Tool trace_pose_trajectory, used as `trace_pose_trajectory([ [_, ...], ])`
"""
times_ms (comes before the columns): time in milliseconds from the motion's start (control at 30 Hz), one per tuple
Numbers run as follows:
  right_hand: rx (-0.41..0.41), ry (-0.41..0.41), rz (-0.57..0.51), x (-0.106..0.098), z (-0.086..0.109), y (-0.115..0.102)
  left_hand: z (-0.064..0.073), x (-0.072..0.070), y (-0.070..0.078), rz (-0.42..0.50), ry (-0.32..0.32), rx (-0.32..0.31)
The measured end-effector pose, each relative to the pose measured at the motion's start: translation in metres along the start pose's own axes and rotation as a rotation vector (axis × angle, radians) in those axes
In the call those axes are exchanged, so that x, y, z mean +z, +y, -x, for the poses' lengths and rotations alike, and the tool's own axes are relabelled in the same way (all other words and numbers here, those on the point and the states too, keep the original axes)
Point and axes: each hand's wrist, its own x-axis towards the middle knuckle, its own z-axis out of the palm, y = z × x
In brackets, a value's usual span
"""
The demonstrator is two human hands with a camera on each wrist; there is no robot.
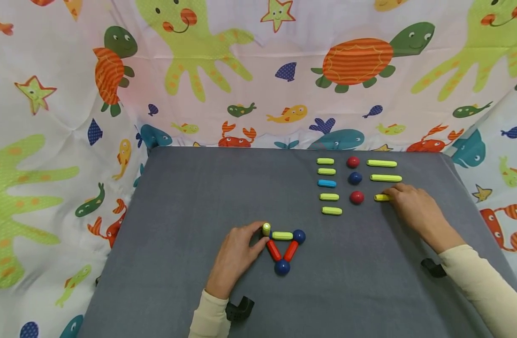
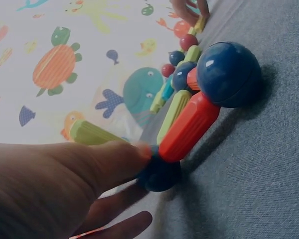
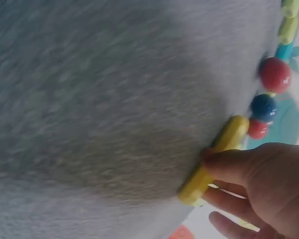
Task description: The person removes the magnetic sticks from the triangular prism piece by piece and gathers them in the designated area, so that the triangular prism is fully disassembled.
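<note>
On the grey cloth lies a triangle of magnetic rods and balls: one yellow-green rod (image 1: 282,235), two red rods (image 1: 273,250) and blue balls (image 1: 282,267) at its corners. My left hand (image 1: 238,253) grips the left corner's blue ball (image 2: 162,177), partly hidden by the thumb. From that ball a short yellow-green rod (image 1: 266,229) stands up, beside my index finger. Over on the right, my right hand (image 1: 416,213) pinches a long yellow rod (image 3: 209,172) between thumb and fingers, at the cloth. Part of this rod is covered by the fingers.
Beyond the triangle, short yellow-green rods (image 1: 329,197) and a blue rod (image 1: 326,183) form a column. Next to it are two red balls (image 1: 357,197) and a blue ball (image 1: 355,178). Two long yellow-green rods (image 1: 386,178) lie near my right hand. A patterned curtain (image 1: 241,61) borders the table.
</note>
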Motion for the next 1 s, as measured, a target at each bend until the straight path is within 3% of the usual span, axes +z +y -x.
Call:
trace_pose_trajectory([
  [233,-0.052,0.081,0.009,-0.025,-0.007,-0.044,0.003,0.002,0.000,0.037,0.012,-0.017],
  [500,-0.254,0.227,-0.181,-0.046,-0.024,-0.116,0.005,0.002,-0.003,0.019,0.002,-0.033],
  [767,-0.302,0.204,-0.349,-0.049,-0.029,-0.178,0.005,0.003,-0.005,0.008,-0.013,-0.037],
  [1000,-0.363,0.166,-0.459,-0.034,-0.038,-0.231,0.004,0.004,-0.007,0.007,-0.003,0.001],
])
